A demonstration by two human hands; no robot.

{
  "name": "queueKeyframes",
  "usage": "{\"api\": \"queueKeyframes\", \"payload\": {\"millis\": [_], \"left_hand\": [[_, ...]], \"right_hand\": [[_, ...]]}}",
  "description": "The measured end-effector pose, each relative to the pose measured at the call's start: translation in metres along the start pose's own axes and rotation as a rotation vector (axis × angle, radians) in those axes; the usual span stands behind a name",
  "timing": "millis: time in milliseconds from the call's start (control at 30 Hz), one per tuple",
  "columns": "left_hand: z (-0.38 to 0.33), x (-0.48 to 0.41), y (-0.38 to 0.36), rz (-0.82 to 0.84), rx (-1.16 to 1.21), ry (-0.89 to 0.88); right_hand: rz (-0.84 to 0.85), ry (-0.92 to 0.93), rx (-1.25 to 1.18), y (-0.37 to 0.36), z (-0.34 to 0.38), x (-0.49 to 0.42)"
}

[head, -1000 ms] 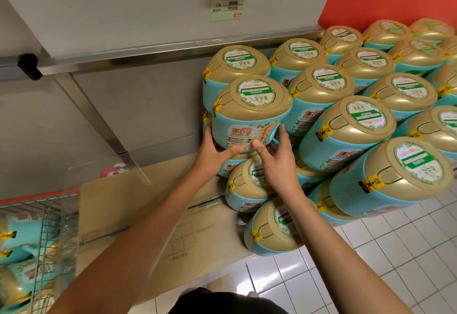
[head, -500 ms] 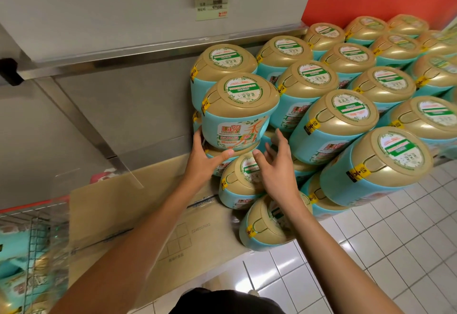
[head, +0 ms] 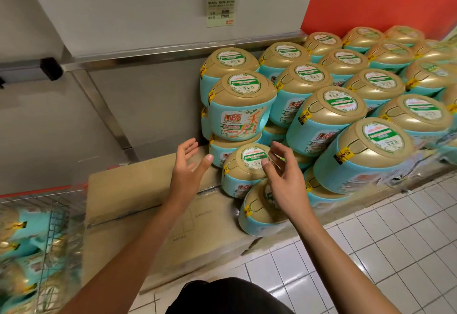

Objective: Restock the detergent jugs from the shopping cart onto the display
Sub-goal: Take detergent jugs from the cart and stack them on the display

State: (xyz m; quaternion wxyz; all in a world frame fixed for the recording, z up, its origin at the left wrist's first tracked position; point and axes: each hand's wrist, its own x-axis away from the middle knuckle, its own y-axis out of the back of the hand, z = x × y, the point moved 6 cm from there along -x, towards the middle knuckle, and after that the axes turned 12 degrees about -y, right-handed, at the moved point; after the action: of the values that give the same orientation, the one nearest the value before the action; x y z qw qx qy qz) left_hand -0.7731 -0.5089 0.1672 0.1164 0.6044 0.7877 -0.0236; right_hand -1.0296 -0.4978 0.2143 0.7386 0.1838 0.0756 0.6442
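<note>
Landmark jug (head: 241,106): teal body, gold cap, Liby label facing out, at the left end of the stack.
Display jugs (head: 346,106): stacked rows right of the landmark jug.
Left hand (head: 186,167): below-left of it, fingers (head: 190,145) spread, holding nothing.
Right hand (head: 284,177): below-right of it, relaxed, holding nothing, in front of a lower jug (head: 247,165).
Cardboard box (head: 148,202): below-left of it.
Shopping cart (head: 49,214): far lower left, blurred jugs inside.

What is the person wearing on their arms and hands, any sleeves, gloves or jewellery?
The left hand and right hand are ungloved and ringless; the left forearm and right forearm are bare, without sleeves, watch or bracelet. A black garment shows at the bottom edge.
</note>
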Motion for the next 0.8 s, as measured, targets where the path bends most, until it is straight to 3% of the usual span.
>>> {"api": "queueKeyframes", "payload": {"millis": [400, 633, 800], "left_hand": [[-0.05, 0.227, 0.034, -0.089, 0.019, 0.012], [-0.075, 0.39, 0.062, -0.176, -0.082, 0.018], [-0.063, 0.493, 0.116, -0.345, -0.124, 0.15]], "right_hand": [[0.193, 0.093, -0.151, 0.048, -0.039, 0.157], [0.413, 0.062, -0.066, 0.048, -0.095, 0.257], [0.605, -0.009, 0.064, 0.009, -0.134, 0.335]]}}
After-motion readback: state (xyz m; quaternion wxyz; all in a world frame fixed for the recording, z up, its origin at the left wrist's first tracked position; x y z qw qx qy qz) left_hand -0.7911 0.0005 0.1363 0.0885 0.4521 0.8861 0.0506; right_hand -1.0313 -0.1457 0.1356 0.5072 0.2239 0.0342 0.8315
